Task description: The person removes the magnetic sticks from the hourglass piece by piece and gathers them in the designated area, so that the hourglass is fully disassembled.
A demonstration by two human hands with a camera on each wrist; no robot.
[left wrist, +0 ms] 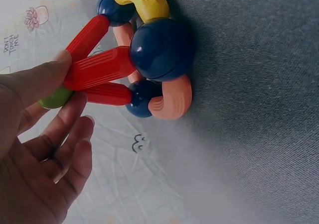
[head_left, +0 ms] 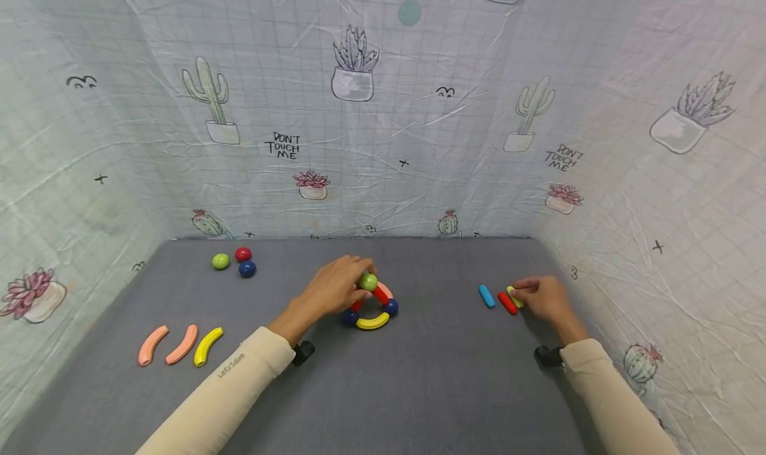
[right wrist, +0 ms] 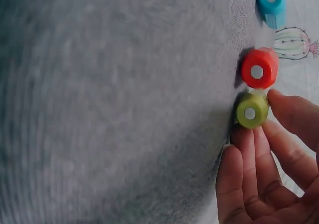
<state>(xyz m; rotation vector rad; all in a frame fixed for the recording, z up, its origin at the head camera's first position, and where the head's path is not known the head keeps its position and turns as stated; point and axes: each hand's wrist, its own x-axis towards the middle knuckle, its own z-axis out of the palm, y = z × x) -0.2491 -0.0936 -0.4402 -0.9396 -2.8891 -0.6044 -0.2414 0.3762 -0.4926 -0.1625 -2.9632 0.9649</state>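
Note:
Magnetic balls and rods form a pyramid-like frame at mid-table. Its base joins navy balls [left wrist: 162,50], a curved yellow rod [head_left: 373,322] and curved pink rods [left wrist: 172,98]. Straight red rods [left wrist: 102,67] lean up to a green ball [head_left: 368,281] on top. My left hand [head_left: 341,283] holds this green ball between thumb and fingers. At the right, my right hand [head_left: 543,299] pinches a straight green rod [right wrist: 252,110] between thumb and fingertips. Beside that rod lie a red rod [right wrist: 260,68] and a blue rod [head_left: 487,296].
On the left lie two curved pink rods [head_left: 153,345] [head_left: 182,344] and a curved yellow rod [head_left: 207,346]. Behind them sit a green ball [head_left: 221,261], a red ball [head_left: 243,254] and a navy ball [head_left: 247,269]. Patterned cloth [head_left: 383,142] hangs round the grey table [head_left: 419,388].

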